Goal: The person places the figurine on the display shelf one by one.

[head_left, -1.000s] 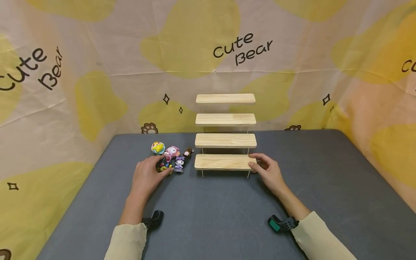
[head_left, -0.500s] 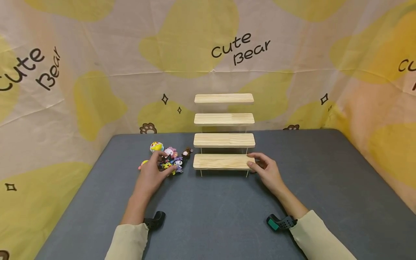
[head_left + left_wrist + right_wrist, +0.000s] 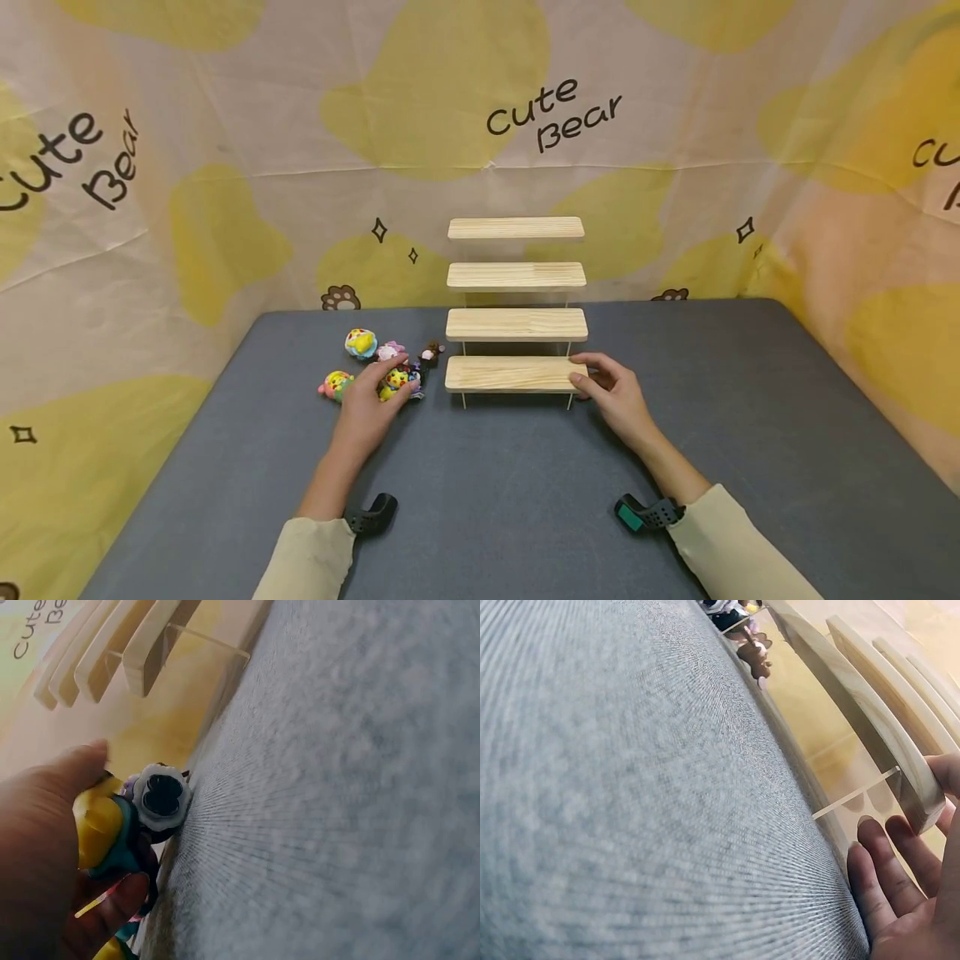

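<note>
My left hand [image 3: 367,412] holds a small yellow toy figurine [image 3: 396,381] between thumb and fingers, among other figurines at the left of the stand. In the left wrist view, the yellow figurine [image 3: 101,831] shows in the hand [image 3: 37,847], close beside a white-and-black round piece [image 3: 162,798]. A four-tier wooden display stand [image 3: 516,375] rises at the middle of the table. My right hand [image 3: 615,400] grips the right end of its lowest board. In the right wrist view, other fingers [image 3: 885,870] of that hand extend below the board [image 3: 907,761].
Around the left hand lie a pink, green and yellow figurine [image 3: 337,384], a blue-and-yellow one [image 3: 361,342], a pink one [image 3: 390,351] and a brown one [image 3: 430,354]. A patterned cloth [image 3: 442,100] hangs behind the grey table [image 3: 495,500].
My left hand has moved right with the yellow figurine, which now overlaps the purple-and-white one. The pink, green and yellow figurine came into sight at its left. The right hand keeps its hold.
</note>
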Tool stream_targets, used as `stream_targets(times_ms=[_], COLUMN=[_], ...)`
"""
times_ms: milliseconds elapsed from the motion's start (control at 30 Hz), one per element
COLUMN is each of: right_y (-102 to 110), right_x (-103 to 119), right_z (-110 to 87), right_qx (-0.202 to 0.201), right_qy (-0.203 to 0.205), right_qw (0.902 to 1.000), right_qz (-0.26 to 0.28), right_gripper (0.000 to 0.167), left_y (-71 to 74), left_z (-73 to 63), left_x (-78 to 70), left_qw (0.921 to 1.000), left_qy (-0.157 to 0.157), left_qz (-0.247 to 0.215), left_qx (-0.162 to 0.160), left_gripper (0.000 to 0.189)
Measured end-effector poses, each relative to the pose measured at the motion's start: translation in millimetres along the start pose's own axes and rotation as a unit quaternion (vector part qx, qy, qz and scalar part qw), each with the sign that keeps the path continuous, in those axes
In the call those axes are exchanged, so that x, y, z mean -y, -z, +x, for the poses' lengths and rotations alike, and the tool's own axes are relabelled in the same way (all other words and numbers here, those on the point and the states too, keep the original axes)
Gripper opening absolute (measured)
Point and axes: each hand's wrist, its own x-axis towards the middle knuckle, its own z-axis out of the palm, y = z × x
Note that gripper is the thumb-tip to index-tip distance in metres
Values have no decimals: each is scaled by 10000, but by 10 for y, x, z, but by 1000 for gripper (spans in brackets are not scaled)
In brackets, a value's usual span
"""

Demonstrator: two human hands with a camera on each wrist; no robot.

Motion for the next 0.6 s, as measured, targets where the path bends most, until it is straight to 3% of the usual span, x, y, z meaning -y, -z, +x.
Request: stream_targets(times_ms=[267, 500, 600], right_y=[1, 1, 1], right_x=[1, -11, -15], right_z=[-2, 0, 2], right_qx=[-15, -18, -12], right_qy=[-42, -7, -1], right_qw=[10000, 10000, 10000], right_qz=[2, 13, 16], right_gripper=[30, 30, 30], left_y=[-27, 45, 81], left_z=[-16, -2, 7], left_x=[36, 65, 73], left_qw=[9998, 9977, 9965], left_qy=[-151, -21, 58], left_qz=[63, -501, -545], left_qx=[126, 455, 627], left_gripper=[49, 51, 52])
